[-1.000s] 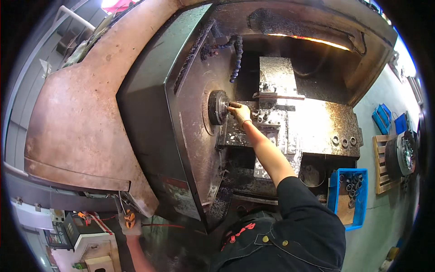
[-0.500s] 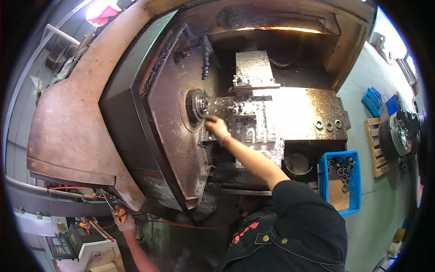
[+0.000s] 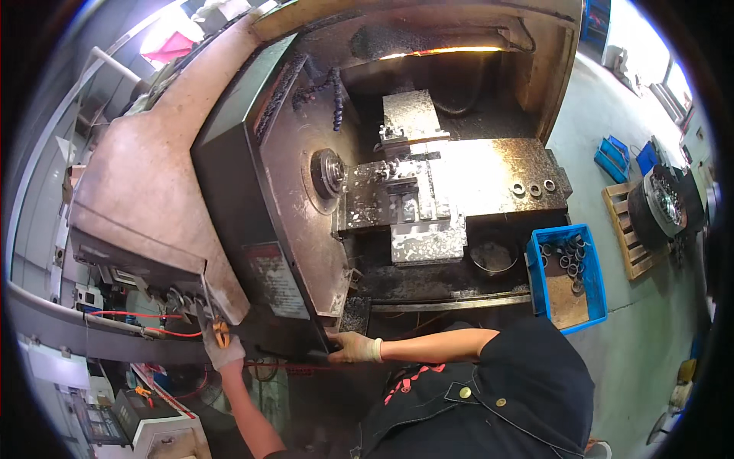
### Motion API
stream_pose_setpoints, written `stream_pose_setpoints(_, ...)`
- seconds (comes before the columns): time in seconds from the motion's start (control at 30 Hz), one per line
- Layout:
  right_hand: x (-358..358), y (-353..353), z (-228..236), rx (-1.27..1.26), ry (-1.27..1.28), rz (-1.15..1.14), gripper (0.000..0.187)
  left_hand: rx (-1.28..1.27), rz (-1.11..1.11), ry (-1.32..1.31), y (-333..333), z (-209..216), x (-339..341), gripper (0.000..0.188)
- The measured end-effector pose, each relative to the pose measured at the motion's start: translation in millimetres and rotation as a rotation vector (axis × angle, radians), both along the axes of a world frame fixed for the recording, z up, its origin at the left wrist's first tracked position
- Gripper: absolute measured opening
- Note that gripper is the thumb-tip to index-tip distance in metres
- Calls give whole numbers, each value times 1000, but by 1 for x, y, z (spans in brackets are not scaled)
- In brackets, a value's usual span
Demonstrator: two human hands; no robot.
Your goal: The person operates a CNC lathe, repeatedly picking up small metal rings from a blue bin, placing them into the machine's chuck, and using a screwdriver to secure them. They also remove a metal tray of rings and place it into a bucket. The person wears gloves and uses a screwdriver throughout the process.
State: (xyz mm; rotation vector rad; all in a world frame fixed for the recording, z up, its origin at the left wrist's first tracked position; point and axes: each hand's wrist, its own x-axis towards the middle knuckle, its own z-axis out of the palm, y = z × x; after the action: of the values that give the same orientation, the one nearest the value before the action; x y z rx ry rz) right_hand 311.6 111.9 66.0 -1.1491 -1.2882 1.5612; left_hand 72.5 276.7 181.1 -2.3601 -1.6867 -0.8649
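Note:
My gloved left hand [image 3: 222,352] is closed around an orange-and-black tool [image 3: 221,333] beside the machine's control panel. A long metal piece rises from the tool; its exact kind is unclear. My gloved right hand [image 3: 353,347] grips the lower edge of the lathe's dark sliding door [image 3: 229,172], near a label. Inside the lathe, the round chuck [image 3: 329,174] stands at the left, facing a tool slide [image 3: 413,203] covered in chips. Whether a part sits in the chuck is too small to tell.
Several metal rings [image 3: 534,188] rest on the bright slide cover. A blue bin [image 3: 539,294] at the right holds more rings. Beyond it a wooden pallet [image 3: 618,229] carries a dark round drum [image 3: 654,203]. Red hoses [image 3: 172,332] run at the left. A segmented coolant hose [image 3: 337,103] hangs above the chuck.
My right hand has left the chuck area and come down to grip the door's lower edge. My left hand still holds the orange-and-black tool, now closer to the control panel. The view has shifted.

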Motion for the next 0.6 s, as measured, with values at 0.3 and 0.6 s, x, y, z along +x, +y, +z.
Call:
stream_pose_setpoints(0.3, -17, -7, -31, 31, 151, -194, 55, -155, -73, -35, -16, 24, 25, 54)
stream_pose_setpoints(0.6, 34, -102, -13, -51, 51, -396, 53, -340, -655, -888, -135, -86, 43, 50)
